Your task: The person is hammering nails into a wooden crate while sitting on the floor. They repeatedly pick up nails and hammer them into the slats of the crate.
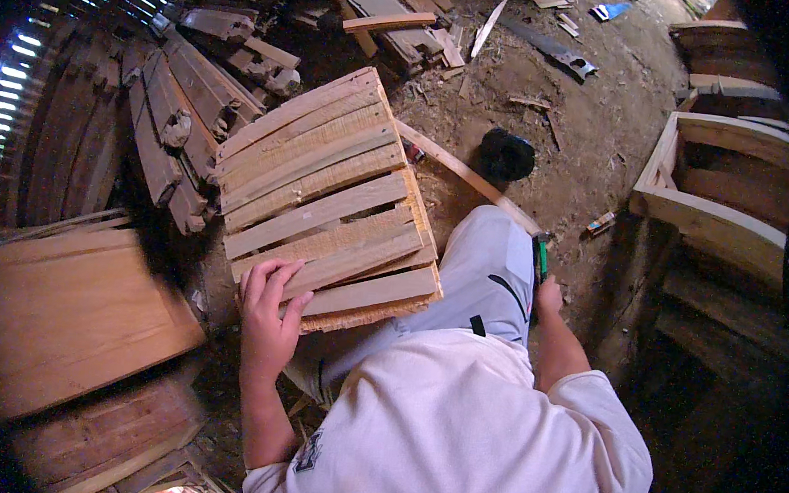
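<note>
Lying before the person: slatted wooden panel (pixel 327 180), overlapping the left leg.
Left hand (pixel 270 322): fingers spread across the panel's near left corner.
Right hand (pixel 548 301): wrapped around a green-handled tool (pixel 543 260) beside the knee.
Dirt floor (pixel 614 142): narrow board (pixel 470 175), round black object (pixel 506 154).

Slat panel (pixel 322 189) sits ahead-left, left hand (pixel 271 307) on its near-left corner, stacked timber (pixel 178 115) beyond at left, frames (pixel 704 218) at right (dirt floor (pixel 588 123) between)

The slatted panel (pixel 317 189) is pale tan, the tool handle (pixel 543 258) green.
</note>
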The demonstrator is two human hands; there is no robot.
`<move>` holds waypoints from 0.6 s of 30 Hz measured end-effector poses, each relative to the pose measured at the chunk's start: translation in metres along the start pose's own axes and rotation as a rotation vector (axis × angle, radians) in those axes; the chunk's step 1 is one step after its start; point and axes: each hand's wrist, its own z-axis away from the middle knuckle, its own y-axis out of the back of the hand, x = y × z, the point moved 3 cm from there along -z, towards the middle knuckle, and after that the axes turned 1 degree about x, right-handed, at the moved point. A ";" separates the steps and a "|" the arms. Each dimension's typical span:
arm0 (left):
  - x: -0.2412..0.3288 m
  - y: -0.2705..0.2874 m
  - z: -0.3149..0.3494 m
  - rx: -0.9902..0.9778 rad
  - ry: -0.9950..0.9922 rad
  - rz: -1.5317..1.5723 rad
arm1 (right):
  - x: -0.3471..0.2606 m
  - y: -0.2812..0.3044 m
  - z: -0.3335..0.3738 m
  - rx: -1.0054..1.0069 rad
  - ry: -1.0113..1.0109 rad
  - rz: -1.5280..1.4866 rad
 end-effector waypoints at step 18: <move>-0.051 -0.002 -0.137 0.184 -0.223 0.009 | 0.003 0.009 0.006 -0.072 -0.054 -0.087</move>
